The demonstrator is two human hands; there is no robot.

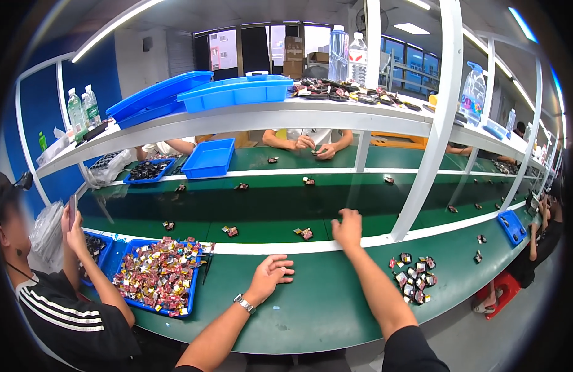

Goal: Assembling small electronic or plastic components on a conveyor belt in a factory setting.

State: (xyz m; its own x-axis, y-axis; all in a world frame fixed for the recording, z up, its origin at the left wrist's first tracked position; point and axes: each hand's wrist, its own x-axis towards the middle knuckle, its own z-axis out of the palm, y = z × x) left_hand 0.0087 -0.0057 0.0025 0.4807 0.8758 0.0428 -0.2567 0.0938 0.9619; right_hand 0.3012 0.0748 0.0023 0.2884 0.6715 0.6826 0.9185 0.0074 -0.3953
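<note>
Tray [127,297] left of hands, parts pile [413,278] right, conveyor [268,208] beyond.

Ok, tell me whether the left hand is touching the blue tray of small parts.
Apart. The head view shows the left hand lying flat on the green table, with a strip of bare table between it and the blue tray.

Bright ceiling tube lights [113,28] flood my bench evenly, leaving only soft shadows. The fisheye bends the shelf frame [444,111] and blackens the corners; windows [224,48] glare white.
</note>
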